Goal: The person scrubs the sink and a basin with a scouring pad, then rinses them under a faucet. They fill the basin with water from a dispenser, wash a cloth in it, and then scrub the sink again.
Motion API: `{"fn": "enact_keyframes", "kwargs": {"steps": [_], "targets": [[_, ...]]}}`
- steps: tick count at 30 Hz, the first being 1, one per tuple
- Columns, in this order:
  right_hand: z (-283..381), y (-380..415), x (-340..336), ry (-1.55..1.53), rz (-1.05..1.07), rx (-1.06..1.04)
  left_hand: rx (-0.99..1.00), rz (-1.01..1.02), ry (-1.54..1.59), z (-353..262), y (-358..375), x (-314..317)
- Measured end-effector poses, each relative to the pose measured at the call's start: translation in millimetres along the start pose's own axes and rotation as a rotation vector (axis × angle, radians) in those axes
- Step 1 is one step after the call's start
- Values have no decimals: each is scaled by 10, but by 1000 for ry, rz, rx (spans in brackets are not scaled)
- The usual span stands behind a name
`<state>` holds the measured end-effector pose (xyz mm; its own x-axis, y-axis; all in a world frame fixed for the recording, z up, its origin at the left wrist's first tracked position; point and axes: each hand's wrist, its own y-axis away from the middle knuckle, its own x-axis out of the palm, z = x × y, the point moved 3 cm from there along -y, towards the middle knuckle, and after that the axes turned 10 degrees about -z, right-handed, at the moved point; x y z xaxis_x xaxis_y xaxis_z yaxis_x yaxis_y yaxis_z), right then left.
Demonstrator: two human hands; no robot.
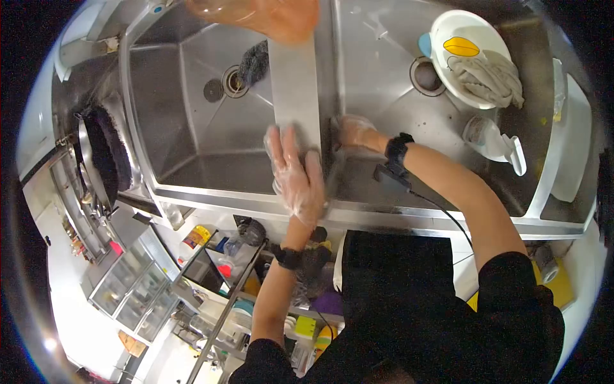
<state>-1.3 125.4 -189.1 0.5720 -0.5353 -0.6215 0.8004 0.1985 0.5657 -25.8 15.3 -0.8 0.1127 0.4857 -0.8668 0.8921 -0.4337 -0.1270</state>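
My left hand [295,179], in a clear plastic glove, lies with its fingers stretched out on the steel divider [295,96] between two sink basins. My right hand [355,131], also gloved and smeared by motion, presses at the divider's side wall inside the right basin. A thin dark edge shows at its fingertips; what it belongs to is hidden. In the left basin, a dark grey scrubber or cloth [256,64] lies beside the drain [235,82]. A translucent orange object [268,19] rests across the divider's far end.
The right basin holds a white bowl [448,80] with a greyish cloth [489,80] and a yellow oval item [461,46], plus a white bottle [489,137] on its side. Below the sink's front rim [384,214] are shelves of containers. A dark cable [441,208] hangs near my right arm.
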Motion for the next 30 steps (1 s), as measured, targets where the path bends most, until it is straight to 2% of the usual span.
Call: {"fn": "enact_keyframes", "kwargs": {"steps": [2, 3, 4, 6, 7, 9, 11, 13, 14, 17, 19, 21, 22, 23, 24, 25, 26, 27, 28, 29, 30], "targets": [[-3, -32, -53, -50, -49, -29, 11, 20, 61, -82, -198, -39], [-106, -249, 184, 133, 101, -55, 68, -7, 31, -71, -278, 81], [-151, -216, 351, 131, 110, -49, 62, 1, 37, -69, -311, 131], [-24, -33, 550, -4, 13, -385, 109, 6, 15, -62, -377, 171], [110, 181, 306, -33, -27, -221, 109, 6, 22, -66, -386, 208], [105, 241, 173, -88, -61, -243, 147, 47, -141, -52, -361, 251], [132, 233, 76, -152, -100, -274, 126, 68, -142, -43, -361, 253], [32, 105, -12, 74, -165, -332, 107, 81, -135, -51, -358, 264], [-64, -28, 44, 74, -171, -334, 118, 70, -145, -51, -362, 261], [-560, -526, 583, -253, -614, 80, 168, 52, -129, -34, -393, 199], [-474, -200, -93, -422, -507, 115, 208, 35, -94, -85, -420, 95], [-329, 313, -752, -553, -426, 98, 186, 113, -76, -215, -423, -43], [-261, 552, -988, -604, -400, 90, 113, 148, 55, -317, -425, -97], [-204, 797, -1180, -638, -388, 82, 117, 140, 60, -368, -393, -84], [-126, 1048, -1355, -670, -379, 87, 48, 156, 245, -392, -345, -27], [-49, 1255, -1425, -663, -387, 85, -20, 172, 432, -419, -297, 35], [-7, 1463, -1459, -835, -382, 173, -143, 236, 434, -430, -248, 117], [-18, 1613, -1479, -1007, -379, 257, -130, 225, 438, -535, -218, 143], [-142, 1636, -1293, -998, -394, 250, -277, 296, 601, -632, -178, 191], [-308, 1592, -971, -960, -475, 67, -424, 369, 763, -726, -139, 215], [-377, 1612, -837, -915, -550, -116, -617, 482, 748, -824, -87, 186]]}}
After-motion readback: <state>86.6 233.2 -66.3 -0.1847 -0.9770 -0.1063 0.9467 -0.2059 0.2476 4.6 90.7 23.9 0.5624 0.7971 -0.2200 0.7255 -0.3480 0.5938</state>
